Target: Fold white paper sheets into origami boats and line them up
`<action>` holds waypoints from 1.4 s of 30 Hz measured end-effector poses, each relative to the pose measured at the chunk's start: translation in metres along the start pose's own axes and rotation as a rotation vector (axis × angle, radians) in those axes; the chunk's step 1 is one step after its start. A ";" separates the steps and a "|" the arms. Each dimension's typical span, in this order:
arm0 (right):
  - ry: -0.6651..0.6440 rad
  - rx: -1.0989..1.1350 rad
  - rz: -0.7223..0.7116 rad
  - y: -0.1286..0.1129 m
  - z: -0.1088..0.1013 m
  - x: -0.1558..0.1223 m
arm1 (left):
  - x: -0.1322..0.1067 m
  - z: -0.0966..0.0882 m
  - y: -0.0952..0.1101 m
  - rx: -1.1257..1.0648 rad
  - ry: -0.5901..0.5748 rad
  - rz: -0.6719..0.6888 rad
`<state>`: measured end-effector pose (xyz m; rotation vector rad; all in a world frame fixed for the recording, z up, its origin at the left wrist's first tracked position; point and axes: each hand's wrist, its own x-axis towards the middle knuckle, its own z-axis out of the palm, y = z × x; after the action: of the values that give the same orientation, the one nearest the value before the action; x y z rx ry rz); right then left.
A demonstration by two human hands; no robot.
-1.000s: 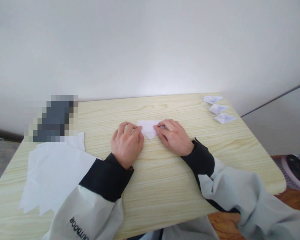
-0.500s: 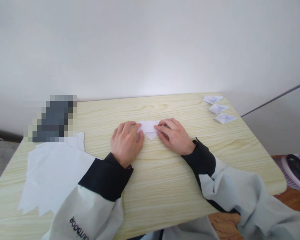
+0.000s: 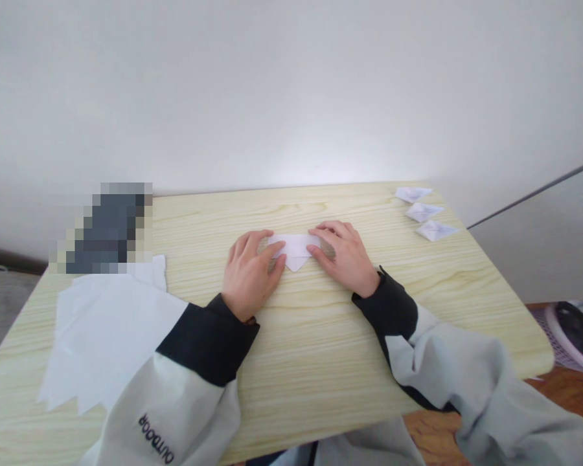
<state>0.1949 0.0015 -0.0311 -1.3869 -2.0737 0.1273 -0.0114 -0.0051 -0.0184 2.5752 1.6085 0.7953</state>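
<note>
A small piece of folded white paper (image 3: 295, 247) lies at the middle of the wooden-topped table, with a straight band along its far side and a point facing me. My left hand (image 3: 252, 273) grips its left end, thumb and fingers bent round the edge. On the right end, my right hand (image 3: 346, 257) has its thumb on the near side and its fingertips at the far corner. The paper's outer ends are partly hidden under my fingers.
Three folded paper boats (image 3: 436, 230) stand in a row at the table's (image 3: 311, 375) far right. White paper sheets (image 3: 111, 330) lie at the left, partly under my sleeve. Behind them is a blurred-out dark object (image 3: 107, 226). A basket (image 3: 558, 336) stands beyond the right edge.
My left hand has shifted slightly right and its thumb and fingers have moved inward on the paper. My right hand's fingers have spread a little, reaching the paper's far corner.
</note>
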 end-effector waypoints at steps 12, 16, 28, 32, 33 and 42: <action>-0.063 0.066 -0.100 0.002 0.000 0.001 | 0.002 0.001 -0.001 -0.021 -0.064 0.019; -0.052 0.078 -0.091 0.001 0.000 0.001 | 0.002 0.000 -0.001 -0.019 -0.076 0.015; -0.076 0.095 -0.120 -0.001 -0.002 0.001 | 0.001 0.002 -0.003 -0.041 -0.034 -0.005; -0.091 0.116 -0.128 0.000 -0.001 0.001 | 0.001 0.001 -0.003 -0.041 -0.055 0.010; -0.097 0.123 -0.126 0.001 -0.001 0.001 | 0.001 0.001 -0.003 -0.045 -0.055 0.012; -0.080 0.228 -0.092 0.002 -0.003 0.002 | 0.002 0.004 -0.004 -0.112 -0.028 -0.031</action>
<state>0.1974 0.0030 -0.0288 -1.1642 -2.1101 0.3735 -0.0129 -0.0005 -0.0226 2.4675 1.5451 0.8179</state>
